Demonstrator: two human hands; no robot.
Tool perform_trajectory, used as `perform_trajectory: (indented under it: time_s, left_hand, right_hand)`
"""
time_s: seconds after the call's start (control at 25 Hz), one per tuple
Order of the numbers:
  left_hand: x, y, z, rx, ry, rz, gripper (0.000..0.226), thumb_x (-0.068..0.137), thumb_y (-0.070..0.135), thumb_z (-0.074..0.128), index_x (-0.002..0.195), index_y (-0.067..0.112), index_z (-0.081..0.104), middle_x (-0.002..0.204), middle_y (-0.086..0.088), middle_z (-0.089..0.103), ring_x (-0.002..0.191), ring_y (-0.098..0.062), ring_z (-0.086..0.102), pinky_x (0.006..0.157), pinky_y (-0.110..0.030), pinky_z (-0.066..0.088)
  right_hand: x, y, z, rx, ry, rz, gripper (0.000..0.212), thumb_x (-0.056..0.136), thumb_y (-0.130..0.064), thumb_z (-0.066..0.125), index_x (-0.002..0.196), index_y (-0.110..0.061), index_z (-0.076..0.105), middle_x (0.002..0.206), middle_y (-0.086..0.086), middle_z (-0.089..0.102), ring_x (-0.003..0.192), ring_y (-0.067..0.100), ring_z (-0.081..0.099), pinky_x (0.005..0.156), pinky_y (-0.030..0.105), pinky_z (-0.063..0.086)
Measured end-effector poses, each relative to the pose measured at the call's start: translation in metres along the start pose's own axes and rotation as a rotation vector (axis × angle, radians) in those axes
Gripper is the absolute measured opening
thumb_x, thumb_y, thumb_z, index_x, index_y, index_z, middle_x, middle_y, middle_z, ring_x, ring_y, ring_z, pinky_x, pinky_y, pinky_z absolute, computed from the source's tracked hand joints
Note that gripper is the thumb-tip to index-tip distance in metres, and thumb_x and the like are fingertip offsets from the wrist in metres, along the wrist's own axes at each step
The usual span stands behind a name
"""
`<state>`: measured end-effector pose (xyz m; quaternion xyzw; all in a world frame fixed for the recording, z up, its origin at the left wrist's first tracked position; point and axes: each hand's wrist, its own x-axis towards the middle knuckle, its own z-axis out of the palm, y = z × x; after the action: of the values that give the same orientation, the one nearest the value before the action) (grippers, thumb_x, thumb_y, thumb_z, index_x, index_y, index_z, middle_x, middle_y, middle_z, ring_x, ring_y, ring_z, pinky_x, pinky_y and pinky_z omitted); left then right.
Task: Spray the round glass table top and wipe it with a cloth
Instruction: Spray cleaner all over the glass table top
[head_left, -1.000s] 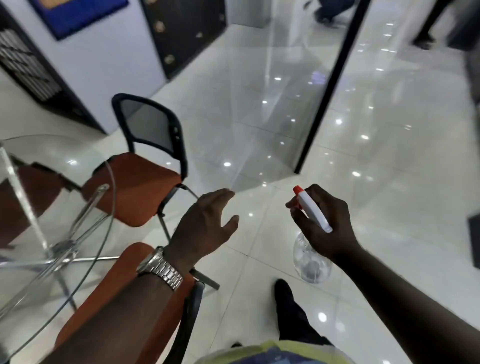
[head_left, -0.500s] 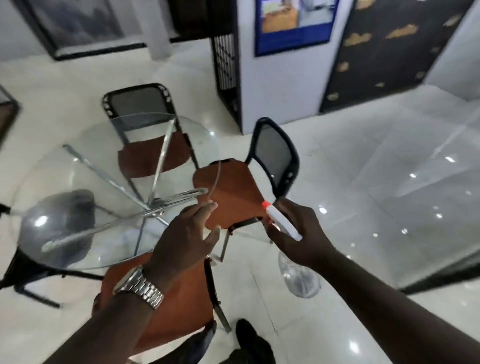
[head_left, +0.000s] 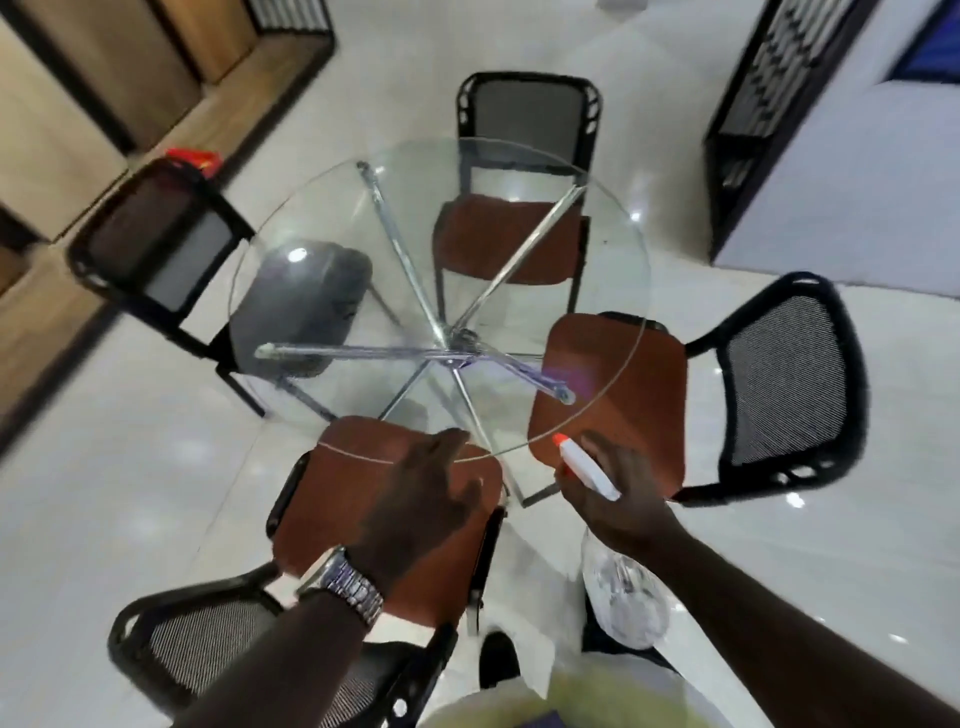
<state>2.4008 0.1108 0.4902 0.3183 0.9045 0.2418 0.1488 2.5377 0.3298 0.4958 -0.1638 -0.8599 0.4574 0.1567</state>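
Observation:
A round glass table top (head_left: 332, 208) on crossed chrome legs fills the middle of the view. My right hand (head_left: 613, 499) grips a clear spray bottle (head_left: 623, 597) by its white trigger head, whose orange nozzle points toward the table's near right rim. My left hand (head_left: 421, 499), with a metal watch on the wrist, hovers with relaxed fingers over the near edge of the glass and holds nothing. No cloth is in view.
Four black mesh chairs ring the table: an orange-seated one (head_left: 353, 483) under my left hand, one at the right (head_left: 789, 374), one at the far side (head_left: 530, 114), and a dark-seated one at the left (head_left: 156, 228). The floor (head_left: 130, 493) is glossy white tile.
The view has swung left, bringing the whole table to the centre. Both hands have moved closer to the table's near edge; the right keeps hold of the spray bottle.

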Motion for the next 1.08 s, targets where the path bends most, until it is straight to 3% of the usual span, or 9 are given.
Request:
perform_trajectory:
  time_s: [0.2,0.36,0.56,0.68,0.76,0.84,0.96,1.0,1.08]
  left_hand:
    - [0.021,-0.015,0.059,-0.01,-0.06,-0.314,0.07,0.089,0.044,0.06,0.151,0.015,0.048,0.153,-0.005,0.052,0.142,-0.022,0.049,0.118,-0.035,0.039]
    - [0.018,-0.013,0.101,0.028,-0.169,-0.467,0.079,0.09,0.032,0.067,0.158,0.009,0.035,0.166,-0.011,0.033,0.153,-0.026,0.032,0.124,-0.033,0.024]
    - [0.021,-0.015,0.12,0.064,-0.205,-0.503,0.093,0.084,0.025,0.069,0.162,0.004,0.023,0.171,-0.014,0.014,0.158,-0.031,0.017,0.127,-0.038,0.021]
    - [0.025,-0.025,0.119,0.11,-0.243,-0.471,0.096,0.086,0.029,0.068,0.163,0.008,0.016,0.173,-0.009,0.006,0.16,-0.026,0.008,0.128,-0.044,0.019]
    - [0.025,-0.032,0.118,0.149,-0.259,-0.457,0.094,0.086,0.03,0.067,0.164,0.011,0.018,0.174,-0.005,0.008,0.16,-0.023,0.009,0.128,-0.046,0.019]
    - [0.026,-0.036,0.114,0.181,-0.243,-0.438,0.09,0.086,0.031,0.067,0.163,0.014,0.024,0.173,-0.002,0.014,0.16,-0.02,0.013,0.128,-0.046,0.019]
    - [0.031,-0.038,0.107,0.226,-0.249,-0.389,0.084,0.087,0.032,0.063,0.162,0.014,0.027,0.171,-0.002,0.021,0.16,-0.018,0.012,0.129,-0.042,0.014]
    - [0.033,-0.038,0.106,0.242,-0.249,-0.375,0.083,0.088,0.032,0.061,0.162,0.013,0.027,0.17,-0.003,0.023,0.16,-0.018,0.012,0.129,-0.04,0.012]
    - [0.038,-0.039,0.104,0.281,-0.272,-0.343,0.081,0.09,0.032,0.057,0.162,0.01,0.026,0.169,-0.007,0.026,0.159,-0.019,0.014,0.129,-0.04,0.01]
  right_hand:
    - [0.077,0.077,0.037,-0.048,-0.243,-0.034,0.019,0.089,-0.026,0.062,0.094,-0.008,0.064,0.071,0.001,0.061,0.059,0.023,0.058,0.059,0.045,0.05]
    - [0.102,0.122,0.049,-0.053,-0.333,-0.045,0.014,0.082,-0.01,0.061,0.094,-0.003,0.061,0.07,0.004,0.057,0.057,0.029,0.052,0.056,0.047,0.048]
    - [0.098,0.14,0.059,-0.037,-0.38,0.012,0.016,0.076,-0.007,0.061,0.088,-0.013,0.052,0.07,0.008,0.058,0.059,0.031,0.055,0.055,0.037,0.047]
    - [0.091,0.139,0.063,-0.043,-0.363,-0.003,0.008,0.081,-0.004,0.059,0.086,-0.008,0.053,0.068,-0.005,0.05,0.057,0.018,0.046,0.057,0.021,0.038]
    - [0.09,0.135,0.07,-0.061,-0.372,-0.03,0.004,0.082,-0.002,0.055,0.082,-0.006,0.053,0.07,-0.016,0.04,0.059,0.006,0.043,0.062,0.01,0.03]
    - [0.088,0.134,0.079,-0.061,-0.37,-0.039,0.006,0.081,-0.004,0.053,0.079,-0.009,0.051,0.07,-0.018,0.038,0.062,0.001,0.045,0.063,0.009,0.03]
    - [0.087,0.122,0.093,-0.035,-0.382,-0.03,0.011,0.077,-0.01,0.055,0.085,-0.015,0.05,0.076,-0.008,0.048,0.065,0.01,0.047,0.061,0.026,0.041]
    - [0.088,0.115,0.097,-0.028,-0.375,-0.06,0.017,0.078,-0.008,0.057,0.088,-0.018,0.049,0.076,-0.009,0.048,0.065,0.008,0.047,0.062,0.024,0.041]
    - [0.092,0.099,0.105,-0.025,-0.342,-0.097,0.027,0.079,0.0,0.06,0.092,-0.021,0.049,0.074,-0.021,0.042,0.065,-0.005,0.051,0.065,0.005,0.035]
